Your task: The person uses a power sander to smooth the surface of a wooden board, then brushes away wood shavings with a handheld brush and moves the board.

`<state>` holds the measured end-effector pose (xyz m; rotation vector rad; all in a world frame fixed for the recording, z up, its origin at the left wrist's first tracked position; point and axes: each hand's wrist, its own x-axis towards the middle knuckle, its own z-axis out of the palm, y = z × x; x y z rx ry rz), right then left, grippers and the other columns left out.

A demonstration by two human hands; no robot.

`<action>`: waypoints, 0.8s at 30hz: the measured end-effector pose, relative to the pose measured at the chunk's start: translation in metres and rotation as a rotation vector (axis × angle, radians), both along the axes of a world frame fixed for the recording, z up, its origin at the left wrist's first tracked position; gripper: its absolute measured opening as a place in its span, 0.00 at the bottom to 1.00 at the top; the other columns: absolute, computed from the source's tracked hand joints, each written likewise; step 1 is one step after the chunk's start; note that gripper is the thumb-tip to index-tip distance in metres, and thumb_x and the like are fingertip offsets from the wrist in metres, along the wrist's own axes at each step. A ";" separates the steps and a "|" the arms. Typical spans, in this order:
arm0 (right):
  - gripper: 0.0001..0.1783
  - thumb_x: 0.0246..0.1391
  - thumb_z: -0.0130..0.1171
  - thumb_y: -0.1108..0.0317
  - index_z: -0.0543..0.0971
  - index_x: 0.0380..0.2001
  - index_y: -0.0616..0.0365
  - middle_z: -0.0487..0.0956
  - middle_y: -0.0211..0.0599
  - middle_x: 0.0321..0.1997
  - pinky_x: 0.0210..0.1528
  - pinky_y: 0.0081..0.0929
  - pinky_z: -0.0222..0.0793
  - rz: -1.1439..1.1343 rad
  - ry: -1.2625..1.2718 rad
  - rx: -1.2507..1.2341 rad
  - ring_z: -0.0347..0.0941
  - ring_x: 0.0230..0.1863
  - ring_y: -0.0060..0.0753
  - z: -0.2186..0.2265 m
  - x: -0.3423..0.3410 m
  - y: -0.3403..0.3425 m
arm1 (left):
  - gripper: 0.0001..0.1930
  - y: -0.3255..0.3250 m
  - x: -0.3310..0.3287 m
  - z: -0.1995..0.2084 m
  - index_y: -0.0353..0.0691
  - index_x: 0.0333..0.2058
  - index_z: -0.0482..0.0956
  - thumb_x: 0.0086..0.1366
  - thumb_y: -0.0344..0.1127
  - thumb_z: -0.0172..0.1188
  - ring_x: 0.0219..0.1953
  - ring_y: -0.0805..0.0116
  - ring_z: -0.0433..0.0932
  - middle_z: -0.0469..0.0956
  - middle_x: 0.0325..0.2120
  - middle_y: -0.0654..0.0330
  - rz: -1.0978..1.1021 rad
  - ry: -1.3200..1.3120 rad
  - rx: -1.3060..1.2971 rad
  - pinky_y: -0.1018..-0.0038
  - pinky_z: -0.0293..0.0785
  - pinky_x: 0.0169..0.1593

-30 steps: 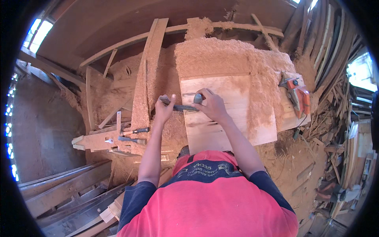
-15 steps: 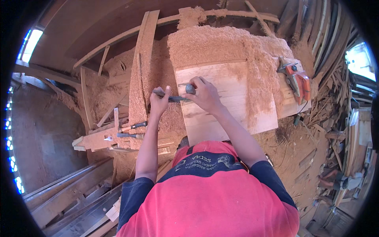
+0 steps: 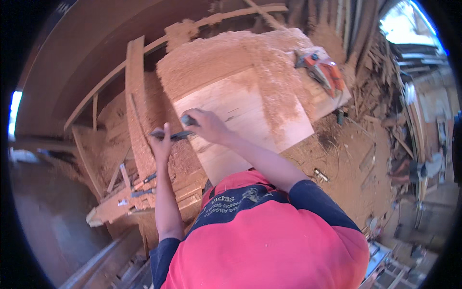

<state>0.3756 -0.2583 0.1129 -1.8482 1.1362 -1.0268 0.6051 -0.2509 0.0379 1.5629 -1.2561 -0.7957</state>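
My left hand [image 3: 161, 144] is closed round the left end of a dark, narrow bar-like tool [image 3: 182, 135], thumb pointing up. My right hand [image 3: 207, 126] curls over a grey, rounded knob-like piece [image 3: 187, 120] close to the bar's right end. Whether the bar and the rounded piece are joined cannot be made out. Both hands are at the left edge of a pale, wide wooden board [image 3: 240, 106], the right one above its surface and the left one just outside it. Wood shavings [image 3: 216, 60] lie thick on the board's far part.
An orange and grey power planer [image 3: 327, 74] rests at the board's far right. To the left runs a shaving-covered beam [image 3: 136, 106]; hand tools [image 3: 144, 185] lie near its lower end. Timber offcuts [image 3: 370, 91] are piled at the right. Another person [image 3: 418, 171] is at far right.
The view has turned, so the board and planer appear farther left and tilted. Both hands keep their grips and stay by the board's left edge.
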 end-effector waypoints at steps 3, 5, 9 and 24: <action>0.24 0.49 0.70 0.57 0.76 0.46 0.55 0.80 0.47 0.45 0.50 0.46 0.71 -0.101 0.142 -0.069 0.77 0.48 0.52 0.005 0.017 0.009 | 0.17 0.000 0.011 -0.023 0.38 0.28 0.73 0.69 0.43 0.65 0.26 0.76 0.65 0.69 0.23 0.68 0.054 0.025 -0.052 0.73 0.65 0.30; 0.28 0.48 0.71 0.55 0.73 0.48 0.55 0.77 0.48 0.51 0.54 0.49 0.69 -0.261 0.235 -0.103 0.73 0.55 0.53 -0.004 0.021 0.012 | 0.15 0.009 -0.013 -0.022 0.35 0.37 0.73 0.69 0.42 0.65 0.31 0.73 0.68 0.71 0.30 0.63 0.064 0.169 -0.056 0.72 0.68 0.37; 0.33 0.48 0.71 0.54 0.71 0.53 0.56 0.74 0.50 0.55 0.58 0.51 0.66 -0.197 0.133 -0.030 0.69 0.59 0.55 -0.019 -0.003 0.019 | 0.32 0.048 -0.064 0.000 0.31 0.61 0.62 0.65 0.37 0.67 0.49 0.59 0.70 0.68 0.51 0.47 0.407 -0.383 -0.343 0.62 0.66 0.59; 0.22 0.61 0.60 0.62 0.74 0.54 0.63 0.78 0.46 0.45 0.48 0.36 0.73 -1.071 0.013 0.186 0.77 0.44 0.39 -0.095 -0.372 0.141 | 0.08 -0.020 -0.151 0.011 0.40 0.29 0.72 0.65 0.29 0.64 0.25 0.71 0.72 0.74 0.22 0.62 0.336 0.515 -0.176 0.76 0.69 0.31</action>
